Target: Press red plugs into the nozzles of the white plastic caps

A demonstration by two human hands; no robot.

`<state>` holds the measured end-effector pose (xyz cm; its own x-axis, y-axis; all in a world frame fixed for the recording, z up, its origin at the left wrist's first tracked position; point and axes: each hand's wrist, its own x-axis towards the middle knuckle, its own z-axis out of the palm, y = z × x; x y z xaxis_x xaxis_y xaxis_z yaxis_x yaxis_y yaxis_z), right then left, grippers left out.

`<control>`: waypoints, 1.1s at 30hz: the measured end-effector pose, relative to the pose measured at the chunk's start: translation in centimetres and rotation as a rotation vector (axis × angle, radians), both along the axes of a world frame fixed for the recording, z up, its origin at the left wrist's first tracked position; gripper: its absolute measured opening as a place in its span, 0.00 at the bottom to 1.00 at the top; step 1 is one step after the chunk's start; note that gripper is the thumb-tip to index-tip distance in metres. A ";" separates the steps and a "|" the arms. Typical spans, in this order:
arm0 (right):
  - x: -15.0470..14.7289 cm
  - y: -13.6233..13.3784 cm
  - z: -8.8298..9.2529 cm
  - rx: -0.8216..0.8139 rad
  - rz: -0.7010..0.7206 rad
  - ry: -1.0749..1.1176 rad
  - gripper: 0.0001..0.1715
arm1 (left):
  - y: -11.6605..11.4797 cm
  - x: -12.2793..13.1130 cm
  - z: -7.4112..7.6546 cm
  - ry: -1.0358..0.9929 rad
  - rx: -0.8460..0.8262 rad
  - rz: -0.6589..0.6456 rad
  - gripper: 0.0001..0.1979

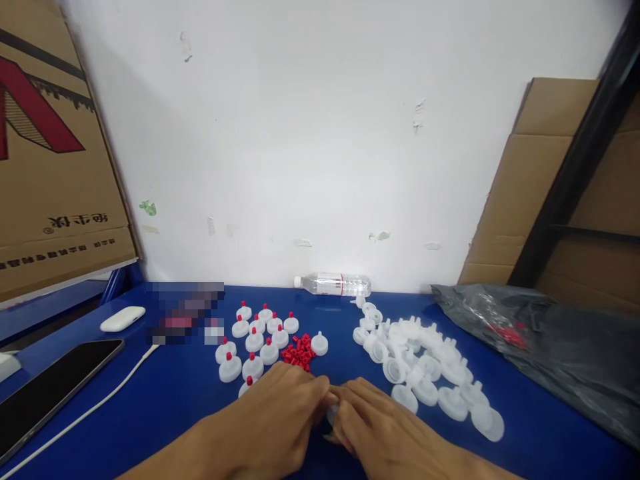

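Left hand (275, 413) and right hand (375, 420) meet toward the near edge of the worktop (170, 393), both closed around what appears to be a white cap (331, 415); red tips (299, 353) lie heaped toward the far edge

Upside-down Chinese print on the left-hand cardboard box (65, 187)
Three large dark characters (77, 220), inverted, seem to read 绝尘侠, with a circled registered-trademark sign (49, 231) at their left end; beneath the fold line runs a row of smaller inverted characters (60, 253), too small to read with certainty; higher up stands a big red angular mark (45, 107) with dark outlines, cut by the picture's edge; the lying bottle (357, 285) bears a red-and-white label (331, 285) whose lettering is too small to make out.
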<state>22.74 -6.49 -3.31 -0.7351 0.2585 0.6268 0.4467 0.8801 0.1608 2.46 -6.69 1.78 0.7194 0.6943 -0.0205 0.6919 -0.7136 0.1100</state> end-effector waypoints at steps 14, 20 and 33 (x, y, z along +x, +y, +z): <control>1.9 1.2 3.5 0.017 -0.100 0.049 0.13 | 1.5 -1.4 1.1 -0.225 0.398 0.057 0.14; 5.2 4.3 6.6 0.220 -0.453 -0.181 0.12 | 2.9 -3.5 2.7 0.065 0.557 0.191 0.14; 9.6 6.9 5.6 0.179 -0.910 -0.320 0.13 | 3.1 -3.6 2.2 0.187 0.418 0.203 0.09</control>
